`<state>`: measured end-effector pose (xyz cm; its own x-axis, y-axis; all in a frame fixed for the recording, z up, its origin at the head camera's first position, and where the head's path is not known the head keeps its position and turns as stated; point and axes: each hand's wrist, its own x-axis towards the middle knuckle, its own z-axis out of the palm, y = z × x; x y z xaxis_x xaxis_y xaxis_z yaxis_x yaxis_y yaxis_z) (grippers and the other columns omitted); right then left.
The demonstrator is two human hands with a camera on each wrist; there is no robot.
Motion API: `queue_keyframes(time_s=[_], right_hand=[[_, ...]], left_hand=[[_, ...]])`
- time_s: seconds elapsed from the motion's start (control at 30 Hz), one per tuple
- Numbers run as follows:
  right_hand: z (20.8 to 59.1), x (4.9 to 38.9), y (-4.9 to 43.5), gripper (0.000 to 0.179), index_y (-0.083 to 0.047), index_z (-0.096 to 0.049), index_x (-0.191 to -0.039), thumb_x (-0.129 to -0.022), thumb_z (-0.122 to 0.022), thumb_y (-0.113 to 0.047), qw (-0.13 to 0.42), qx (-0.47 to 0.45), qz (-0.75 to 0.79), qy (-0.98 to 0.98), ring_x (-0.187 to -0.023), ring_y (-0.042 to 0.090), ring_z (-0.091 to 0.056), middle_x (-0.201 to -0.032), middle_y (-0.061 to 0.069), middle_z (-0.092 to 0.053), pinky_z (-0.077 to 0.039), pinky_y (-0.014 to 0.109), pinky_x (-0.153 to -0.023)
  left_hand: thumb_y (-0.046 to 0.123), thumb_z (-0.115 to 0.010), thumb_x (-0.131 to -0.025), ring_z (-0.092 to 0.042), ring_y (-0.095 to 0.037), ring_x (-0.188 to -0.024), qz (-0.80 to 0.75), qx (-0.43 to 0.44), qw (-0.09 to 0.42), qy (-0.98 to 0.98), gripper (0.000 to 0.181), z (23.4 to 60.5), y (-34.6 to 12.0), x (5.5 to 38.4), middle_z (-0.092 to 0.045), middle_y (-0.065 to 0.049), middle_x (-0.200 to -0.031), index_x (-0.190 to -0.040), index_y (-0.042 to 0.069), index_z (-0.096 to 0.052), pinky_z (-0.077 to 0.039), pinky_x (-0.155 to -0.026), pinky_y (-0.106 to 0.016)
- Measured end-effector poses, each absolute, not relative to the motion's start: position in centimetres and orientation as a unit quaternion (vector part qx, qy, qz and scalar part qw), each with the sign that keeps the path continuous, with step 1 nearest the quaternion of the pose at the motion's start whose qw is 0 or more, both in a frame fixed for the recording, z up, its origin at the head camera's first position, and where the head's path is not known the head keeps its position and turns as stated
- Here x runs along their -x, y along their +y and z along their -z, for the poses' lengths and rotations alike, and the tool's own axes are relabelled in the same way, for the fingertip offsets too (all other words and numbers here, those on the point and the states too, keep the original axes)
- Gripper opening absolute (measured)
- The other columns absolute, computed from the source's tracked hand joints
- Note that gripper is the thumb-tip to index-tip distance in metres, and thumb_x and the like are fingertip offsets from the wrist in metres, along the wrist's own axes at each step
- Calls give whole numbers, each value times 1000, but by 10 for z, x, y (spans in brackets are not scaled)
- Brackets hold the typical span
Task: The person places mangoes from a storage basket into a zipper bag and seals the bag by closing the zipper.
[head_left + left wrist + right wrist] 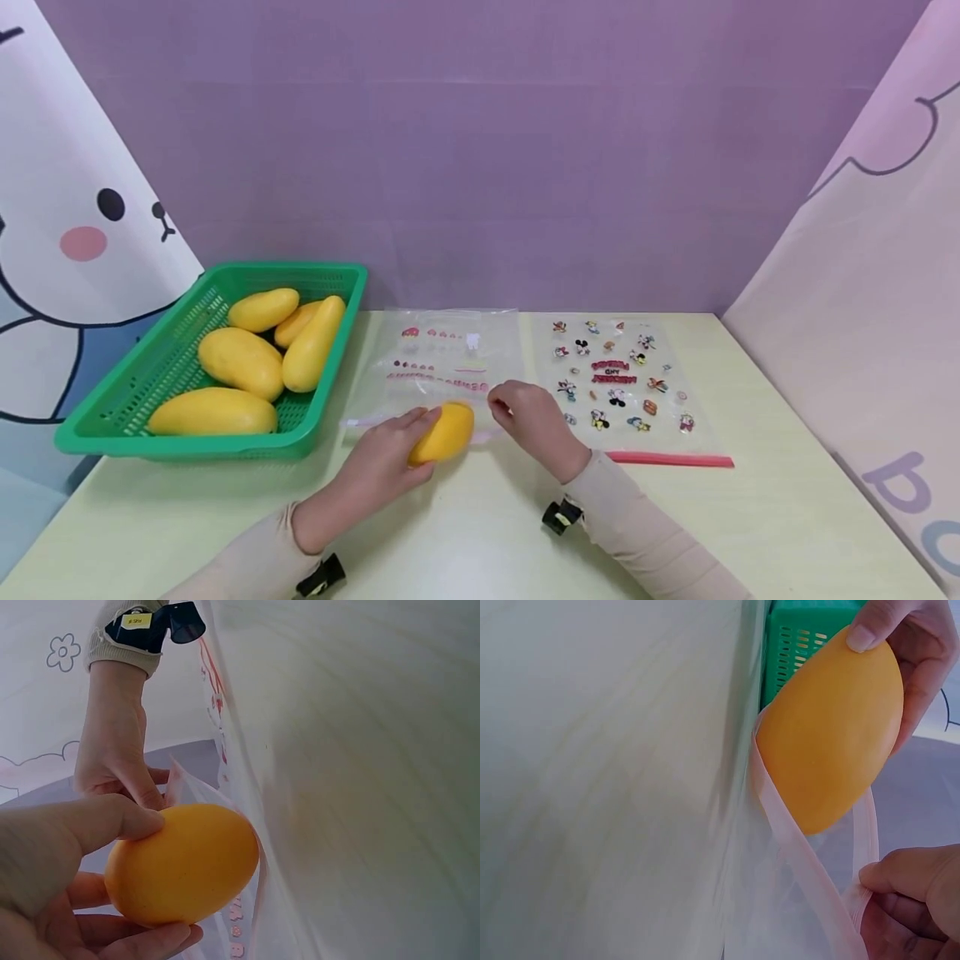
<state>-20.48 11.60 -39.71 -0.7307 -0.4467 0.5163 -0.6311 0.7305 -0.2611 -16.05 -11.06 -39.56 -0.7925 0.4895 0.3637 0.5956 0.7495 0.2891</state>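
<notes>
My left hand (382,458) grips a yellow mango (444,433), thumb on one side and fingers on the other in the left wrist view. In the right wrist view the mango's lower end (817,802) sits at the parted mouth of a clear zip bag (802,855). My right hand (534,421) pinches the bag's pale pink edge between thumb and fingers, to the right of the mango. The bag (442,350) lies flat on the table in the head view, with small pink prints on it.
A green plastic basket (341,333) at the left holds several mangoes (240,362). On the right lies a second clear bag (615,417) with cartoon prints and a red zip strip (675,459). A purple backdrop (525,167) stands behind the pale table (465,550).
</notes>
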Motion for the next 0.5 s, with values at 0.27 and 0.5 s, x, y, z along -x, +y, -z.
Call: queue_keyframes(time_s=[0.27, 0.5], right_hand=[[398, 205, 116, 11, -10, -68, -77, -83, -66, 0, 222, -290, -211, -907, -60, 7, -50, -71, -2, -62, -46, 17, -57], [398, 203, 114, 14, -11, -66, -75, -82, -65, 1, 231, -290, -216, -903, -58, 6, -46, -69, -4, -59, -42, 17, -54]], left_hand=[[15, -79, -72, -64, -32, -95, 198, 288, 135, -927, 59, 398, -109, 162, -63, -21, -115, -125, -1, -57, -53, -77, -43], [14, -78, -74, -63, -34, -99, 200, 282, 130, -929, 59, 403, -108, 165, -62, -23, -117, -126, -3, -56, -53, -80, -44]])
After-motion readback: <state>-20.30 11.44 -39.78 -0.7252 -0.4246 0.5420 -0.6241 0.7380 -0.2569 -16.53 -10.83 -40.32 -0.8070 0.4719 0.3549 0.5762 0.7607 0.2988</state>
